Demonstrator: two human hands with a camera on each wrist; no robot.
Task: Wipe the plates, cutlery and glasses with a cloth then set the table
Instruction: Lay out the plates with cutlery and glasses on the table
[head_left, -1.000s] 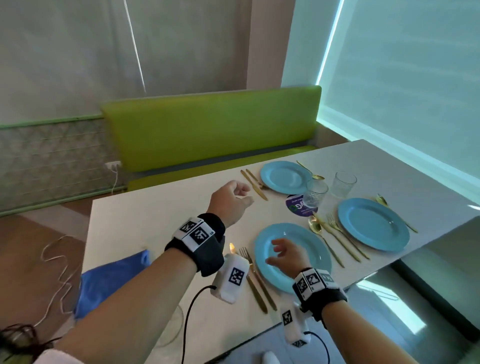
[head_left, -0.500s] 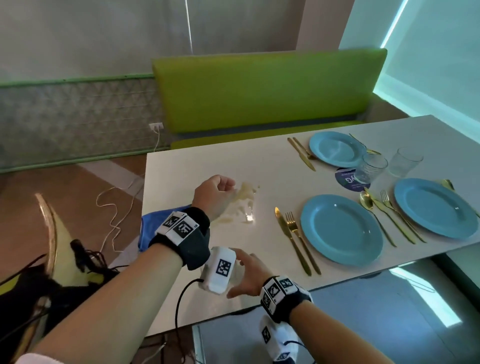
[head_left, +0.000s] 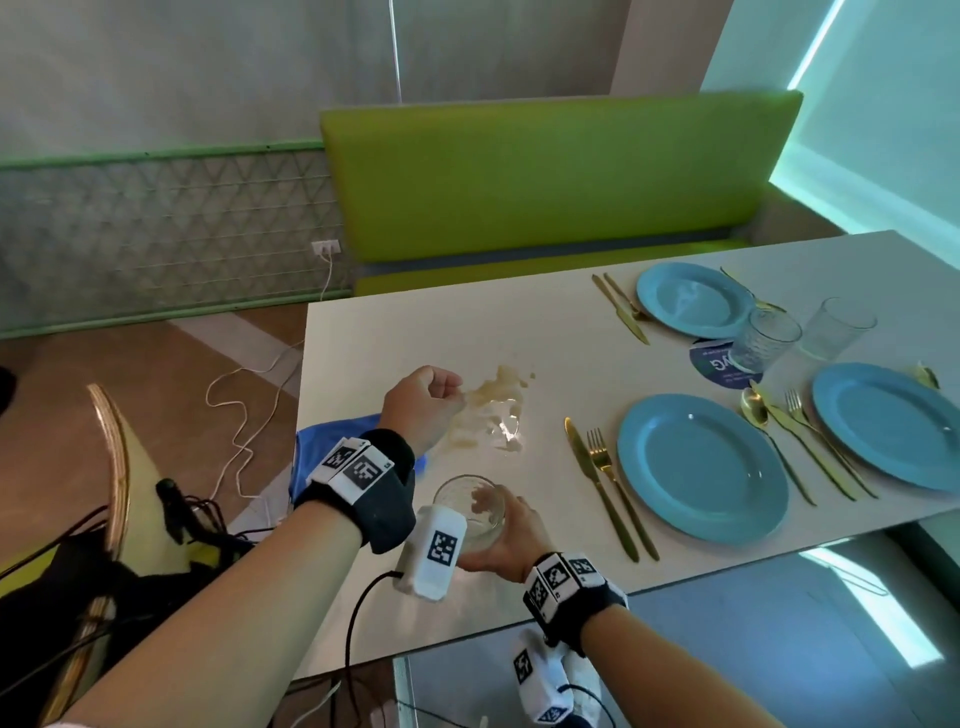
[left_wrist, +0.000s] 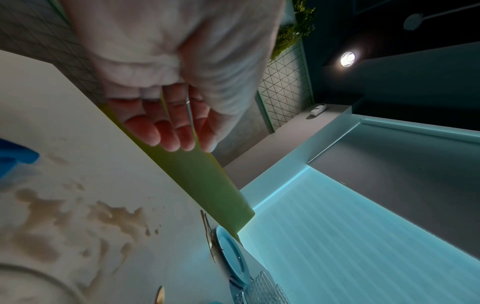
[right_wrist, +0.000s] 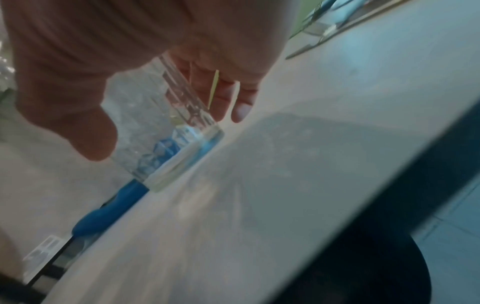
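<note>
A white bench (head_left: 363, 338) stands in front of a green upholstered seat (head_left: 545, 171) and a pale patterned wall panel. Near the bench's front edge the right hand (head_left: 506, 545) curls thumb and fingers round a clear glass (head_left: 470, 506), which stands upright with its base on or just above the surface; the blurred right wrist view does not settle which. The left hand (head_left: 423, 402) hangs over the bench near its left edge, fingers loosely curled, holding nothing. Just beyond it lies a brownish spill (head_left: 493, 402). A blue cloth (head_left: 311, 452) lies crumpled at the left edge, partly hidden by the left wrist. Toward the right end sit three blue plates: one (head_left: 701, 467) at the front edge with a gold knife and fork beside it, one (head_left: 888, 426) at the right end, one (head_left: 685, 299) at the back edge. Two more glasses (head_left: 800, 338) stand between them.
</note>
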